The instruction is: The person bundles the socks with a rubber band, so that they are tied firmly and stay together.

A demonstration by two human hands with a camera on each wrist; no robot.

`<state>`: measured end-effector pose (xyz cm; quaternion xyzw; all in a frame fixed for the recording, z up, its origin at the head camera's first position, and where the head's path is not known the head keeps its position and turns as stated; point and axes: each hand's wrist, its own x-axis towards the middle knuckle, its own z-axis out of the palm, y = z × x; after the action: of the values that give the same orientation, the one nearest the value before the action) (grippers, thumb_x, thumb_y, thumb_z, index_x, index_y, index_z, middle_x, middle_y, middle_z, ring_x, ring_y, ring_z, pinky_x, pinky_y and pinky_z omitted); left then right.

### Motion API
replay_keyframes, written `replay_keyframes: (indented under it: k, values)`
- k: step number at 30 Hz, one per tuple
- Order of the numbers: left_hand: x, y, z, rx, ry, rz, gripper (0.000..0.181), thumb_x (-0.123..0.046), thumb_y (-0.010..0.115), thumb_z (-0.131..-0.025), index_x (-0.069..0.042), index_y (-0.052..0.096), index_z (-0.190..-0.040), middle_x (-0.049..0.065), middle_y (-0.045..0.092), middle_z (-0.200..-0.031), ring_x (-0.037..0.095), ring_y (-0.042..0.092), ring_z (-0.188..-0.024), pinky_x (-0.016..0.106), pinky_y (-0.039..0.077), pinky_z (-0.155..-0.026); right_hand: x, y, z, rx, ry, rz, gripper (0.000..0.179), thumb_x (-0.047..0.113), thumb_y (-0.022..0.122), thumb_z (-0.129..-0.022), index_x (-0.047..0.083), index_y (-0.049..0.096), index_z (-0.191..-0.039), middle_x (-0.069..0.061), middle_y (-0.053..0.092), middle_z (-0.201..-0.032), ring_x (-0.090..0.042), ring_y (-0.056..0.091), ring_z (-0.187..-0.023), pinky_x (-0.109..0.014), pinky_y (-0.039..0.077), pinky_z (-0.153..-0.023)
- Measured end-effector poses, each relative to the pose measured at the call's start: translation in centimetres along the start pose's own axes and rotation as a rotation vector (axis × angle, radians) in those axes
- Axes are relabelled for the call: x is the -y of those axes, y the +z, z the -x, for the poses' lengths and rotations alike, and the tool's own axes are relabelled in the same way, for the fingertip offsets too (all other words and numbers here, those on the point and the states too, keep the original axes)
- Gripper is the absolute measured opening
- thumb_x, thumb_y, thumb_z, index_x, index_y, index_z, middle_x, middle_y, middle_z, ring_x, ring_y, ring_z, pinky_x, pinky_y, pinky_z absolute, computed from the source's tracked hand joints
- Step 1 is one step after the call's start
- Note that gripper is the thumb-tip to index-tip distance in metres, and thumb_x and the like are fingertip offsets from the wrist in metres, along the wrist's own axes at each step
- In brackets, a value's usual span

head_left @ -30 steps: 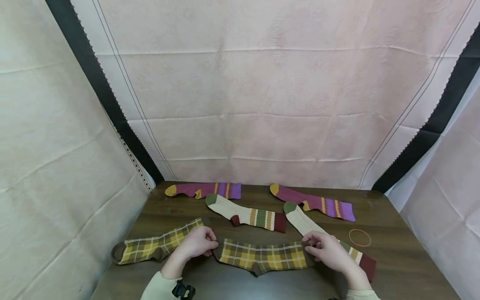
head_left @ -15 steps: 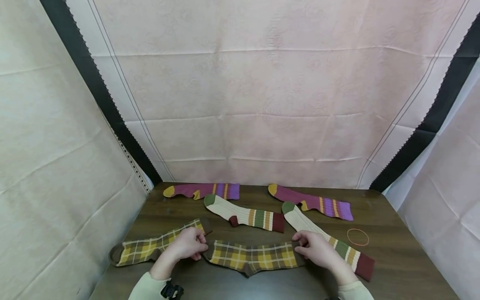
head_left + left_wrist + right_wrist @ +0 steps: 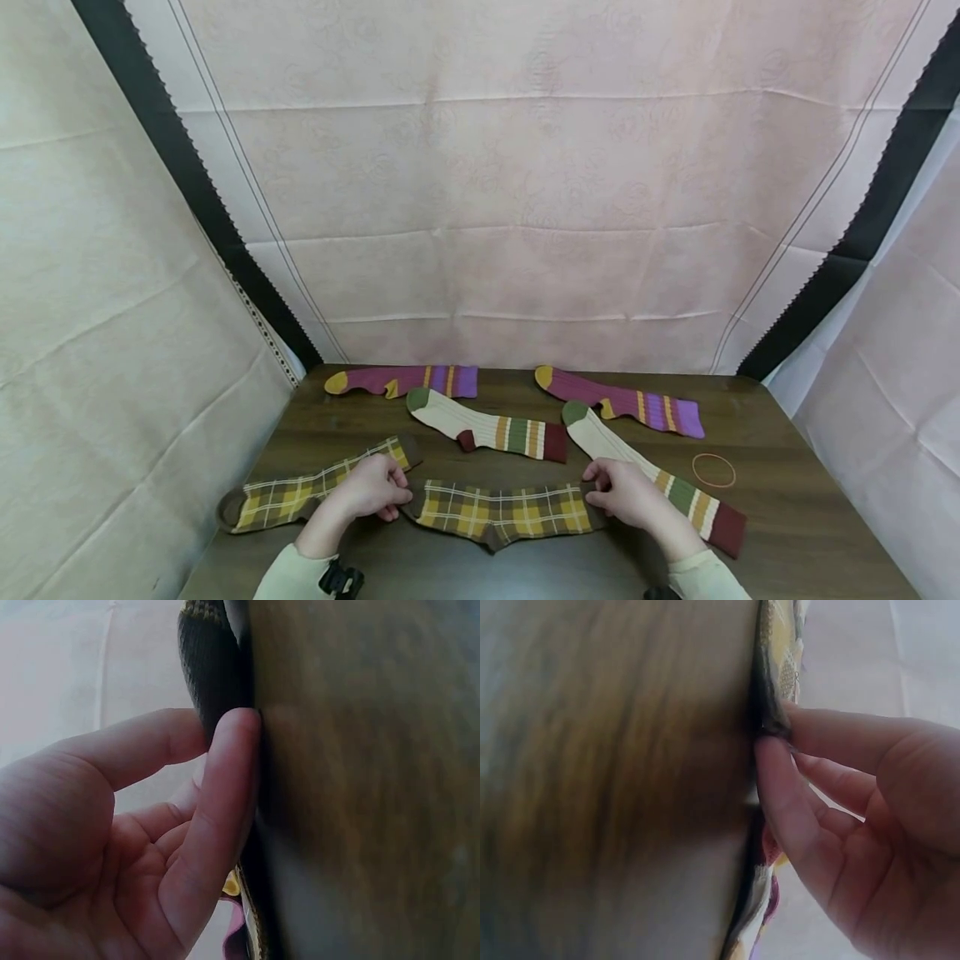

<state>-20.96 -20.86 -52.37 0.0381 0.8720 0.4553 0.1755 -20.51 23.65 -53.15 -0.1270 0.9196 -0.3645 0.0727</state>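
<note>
A yellow and dark olive plaid sock lies stretched sideways near the table's front, heel toward the person. At its dark toe end, the left hand pinches the tip between thumb and finger; the left wrist view shows the dark toe at those fingertips. The right hand pinches the dark cuff at the other end, and in the right wrist view the cuff edge sits between thumb and finger. A matching plaid sock lies to the left, partly behind the left hand and forearm.
Behind lie two cream striped socks, one in the middle and one partly behind the right hand. Two purple socks, left and right, lie along the back edge. A thin elastic band rests at right on the wooden table.
Both hands and the plaid sock between them have shifted slightly left, uncovering more of the right cream sock and of the left plaid sock's cuff. The view has also moved a little.
</note>
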Motion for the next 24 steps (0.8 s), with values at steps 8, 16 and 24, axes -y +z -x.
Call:
replay_keyframes:
  k: [8,16,24]
  values:
    - [-0.07,-0.01,0.04,0.007,0.018,-0.004,0.015,0.000,0.081,-0.091,0.000,0.066,-0.089,0.012,0.066,-0.076,0.019,0.069,-0.057,0.034,0.062,-0.054,0.50,-0.05,0.02,-0.012,0.033,0.050,0.022,0.002,0.086,-0.088,0.009,0.069,-0.099,0.000,0.058,-0.077,-0.014,0.059,-0.055,-0.030,0.050,-0.051]
    - [0.15,-0.19,-0.01,0.016,0.028,0.002,0.015,0.000,0.081,-0.090,0.001,0.066,-0.088,0.011,0.066,-0.075,0.018,0.069,-0.057,0.034,0.062,-0.054,0.63,-0.04,-0.12,-0.001,0.070,0.068,0.020,0.003,0.085,-0.089,0.010,0.070,-0.099,0.000,0.059,-0.079,-0.014,0.059,-0.056,-0.030,0.050,-0.052]
    - [0.33,-0.16,-0.18,0.021,0.018,0.003,0.015,-0.001,0.082,-0.090,0.000,0.066,-0.089,0.011,0.067,-0.074,0.018,0.069,-0.057,0.033,0.062,-0.054,0.52,-0.05,0.06,-0.009,0.049,0.078,0.020,0.003,0.085,-0.089,0.010,0.069,-0.098,0.001,0.058,-0.078,-0.013,0.059,-0.056,-0.029,0.050,-0.051]
